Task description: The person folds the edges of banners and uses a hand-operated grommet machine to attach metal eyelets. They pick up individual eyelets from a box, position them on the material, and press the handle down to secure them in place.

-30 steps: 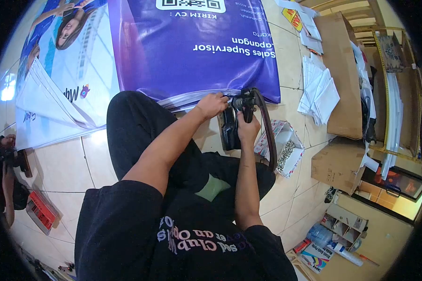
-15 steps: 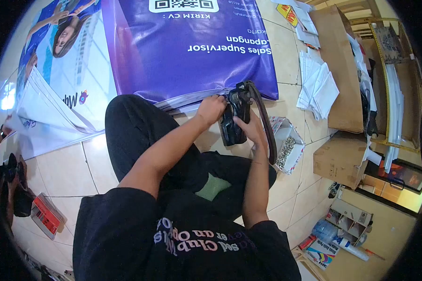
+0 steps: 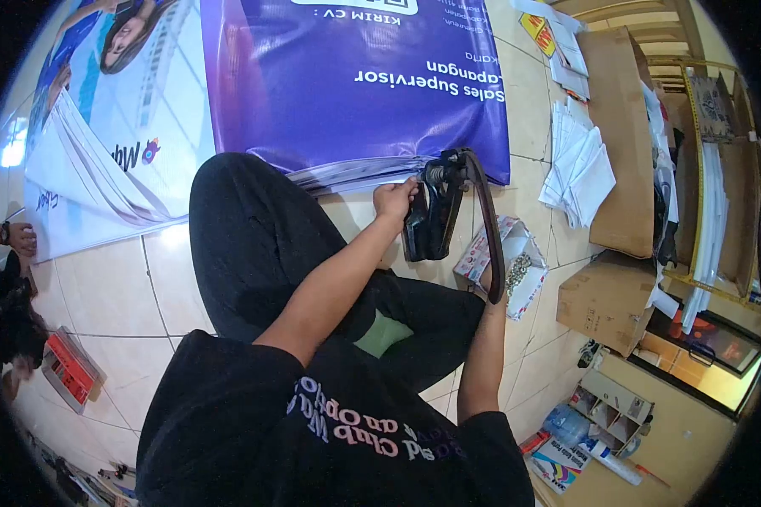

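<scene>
My left hand (image 3: 394, 201) is closed in a pinch at the lower edge of the folded purple banner (image 3: 355, 110), close to the head of a black hand press (image 3: 431, 211). The press stands on the tiles, its long curved handle raised to the right. My right hand (image 3: 494, 286) is at a small open carton (image 3: 530, 297) that holds many small metal rings. The handle and the carton wall hide most of its fingers, so what they hold does not show.
A white and blue banner (image 3: 135, 203) lies at the left, with another person's hand (image 3: 23, 239) at its edge. White sheets (image 3: 579, 173) and cardboard boxes (image 3: 604, 300) are on the right. A red box (image 3: 69, 370) lies on the floor at the lower left.
My right hand has left the press and moved down and right to the carton of rings. My left hand stays at the banner's edge. The other person's hand is now more in view.
</scene>
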`<action>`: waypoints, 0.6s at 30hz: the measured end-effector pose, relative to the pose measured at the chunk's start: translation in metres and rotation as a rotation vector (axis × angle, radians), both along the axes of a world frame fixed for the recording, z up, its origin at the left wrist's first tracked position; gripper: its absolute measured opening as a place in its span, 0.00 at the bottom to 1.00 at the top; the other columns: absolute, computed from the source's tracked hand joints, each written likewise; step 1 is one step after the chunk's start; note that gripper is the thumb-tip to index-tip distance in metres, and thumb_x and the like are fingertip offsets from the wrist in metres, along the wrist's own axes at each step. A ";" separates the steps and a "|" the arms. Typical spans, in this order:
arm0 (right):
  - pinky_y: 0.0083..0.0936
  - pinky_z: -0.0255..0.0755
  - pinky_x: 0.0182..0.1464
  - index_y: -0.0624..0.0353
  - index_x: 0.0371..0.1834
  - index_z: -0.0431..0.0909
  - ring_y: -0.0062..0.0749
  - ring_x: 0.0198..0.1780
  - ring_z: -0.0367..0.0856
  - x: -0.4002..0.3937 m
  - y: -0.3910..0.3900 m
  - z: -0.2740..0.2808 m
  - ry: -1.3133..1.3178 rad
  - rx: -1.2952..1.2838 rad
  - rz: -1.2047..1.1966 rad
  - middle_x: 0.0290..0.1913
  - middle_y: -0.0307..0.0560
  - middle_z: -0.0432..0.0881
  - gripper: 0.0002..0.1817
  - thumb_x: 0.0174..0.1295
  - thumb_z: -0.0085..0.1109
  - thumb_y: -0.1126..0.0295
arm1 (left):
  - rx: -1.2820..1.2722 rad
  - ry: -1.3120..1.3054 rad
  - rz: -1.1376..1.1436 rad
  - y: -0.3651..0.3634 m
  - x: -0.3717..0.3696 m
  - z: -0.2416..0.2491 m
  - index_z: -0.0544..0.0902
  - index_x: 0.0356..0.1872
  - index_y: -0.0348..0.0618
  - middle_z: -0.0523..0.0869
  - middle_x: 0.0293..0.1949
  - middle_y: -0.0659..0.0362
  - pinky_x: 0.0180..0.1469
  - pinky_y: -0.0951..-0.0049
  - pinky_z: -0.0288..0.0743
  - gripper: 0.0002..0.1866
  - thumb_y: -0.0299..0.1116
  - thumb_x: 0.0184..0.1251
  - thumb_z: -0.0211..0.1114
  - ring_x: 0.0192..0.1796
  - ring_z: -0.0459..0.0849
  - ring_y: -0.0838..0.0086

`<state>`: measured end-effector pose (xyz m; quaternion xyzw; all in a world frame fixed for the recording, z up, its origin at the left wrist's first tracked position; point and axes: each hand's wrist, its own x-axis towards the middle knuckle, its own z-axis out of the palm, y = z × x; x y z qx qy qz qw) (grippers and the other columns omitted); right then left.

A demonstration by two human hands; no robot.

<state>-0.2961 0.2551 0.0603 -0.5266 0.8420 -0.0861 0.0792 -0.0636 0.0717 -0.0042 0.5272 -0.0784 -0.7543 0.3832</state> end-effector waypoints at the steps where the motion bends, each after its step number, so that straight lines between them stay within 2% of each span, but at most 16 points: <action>1: 0.33 0.71 0.35 0.61 0.37 0.79 0.40 0.33 0.81 0.005 -0.002 0.003 -0.014 0.005 -0.033 0.30 0.56 0.81 0.09 0.62 0.54 0.67 | -0.064 -0.090 -0.019 0.001 -0.002 -0.007 0.83 0.24 0.39 0.84 0.24 0.61 0.29 0.77 0.69 0.14 0.39 0.60 0.70 0.24 0.76 0.79; 2: 0.34 0.71 0.35 0.61 0.37 0.79 0.40 0.33 0.81 0.007 -0.005 0.004 -0.027 0.009 -0.061 0.30 0.57 0.81 0.09 0.62 0.54 0.66 | -0.066 -0.084 -0.015 -0.002 -0.001 -0.006 0.83 0.24 0.39 0.84 0.24 0.61 0.29 0.77 0.69 0.14 0.39 0.60 0.70 0.24 0.76 0.79; 4: 0.35 0.71 0.35 0.61 0.36 0.79 0.41 0.33 0.81 0.011 -0.008 0.009 -0.053 0.030 -0.116 0.29 0.57 0.81 0.10 0.62 0.54 0.66 | -0.074 -0.324 -0.156 -0.003 0.001 -0.007 0.83 0.21 0.37 0.84 0.22 0.60 0.30 0.74 0.70 0.15 0.38 0.60 0.70 0.23 0.77 0.77; 7: 0.36 0.70 0.34 0.60 0.36 0.78 0.43 0.32 0.81 0.015 -0.008 0.015 -0.102 0.068 -0.199 0.27 0.58 0.80 0.10 0.62 0.54 0.65 | -0.122 -0.402 -0.148 -0.002 0.004 0.001 0.83 0.20 0.35 0.84 0.21 0.58 0.31 0.73 0.70 0.16 0.38 0.60 0.70 0.24 0.79 0.75; 11: 0.39 0.70 0.33 0.58 0.39 0.77 0.46 0.30 0.81 -0.001 0.005 0.024 -0.105 0.117 -0.198 0.27 0.58 0.80 0.09 0.63 0.54 0.65 | -0.102 -0.355 -0.166 -0.002 0.007 0.009 0.84 0.20 0.35 0.86 0.23 0.57 0.31 0.73 0.71 0.17 0.39 0.61 0.69 0.24 0.80 0.75; 13: 0.36 0.71 0.32 0.57 0.41 0.77 0.42 0.28 0.81 -0.025 0.017 0.007 0.005 0.074 -0.081 0.27 0.54 0.81 0.09 0.62 0.55 0.66 | -0.068 -0.338 -0.217 -0.003 0.006 0.005 0.86 0.23 0.38 0.87 0.25 0.57 0.37 0.70 0.75 0.15 0.40 0.62 0.68 0.28 0.85 0.73; 14: 0.36 0.71 0.32 0.57 0.41 0.77 0.42 0.28 0.81 -0.024 0.018 0.008 0.005 0.073 -0.079 0.27 0.54 0.81 0.09 0.62 0.55 0.66 | -0.069 -0.339 -0.215 -0.002 0.004 0.001 0.86 0.23 0.38 0.87 0.25 0.57 0.37 0.70 0.75 0.15 0.40 0.62 0.68 0.28 0.85 0.73; 17: 0.33 0.71 0.31 0.57 0.39 0.77 0.40 0.27 0.81 -0.020 0.018 0.008 -0.104 -0.025 -0.113 0.26 0.55 0.81 0.08 0.63 0.54 0.65 | -0.051 -0.245 -0.169 -0.001 0.001 -0.006 0.86 0.25 0.37 0.88 0.25 0.57 0.38 0.71 0.76 0.15 0.40 0.62 0.67 0.29 0.85 0.74; 18: 0.34 0.72 0.30 0.58 0.38 0.77 0.42 0.27 0.81 -0.017 0.016 0.011 -0.207 -0.004 -0.135 0.27 0.56 0.81 0.10 0.63 0.54 0.62 | -0.065 -0.234 -0.166 -0.001 0.001 -0.006 0.86 0.26 0.37 0.88 0.25 0.58 0.37 0.72 0.75 0.15 0.40 0.62 0.67 0.29 0.85 0.75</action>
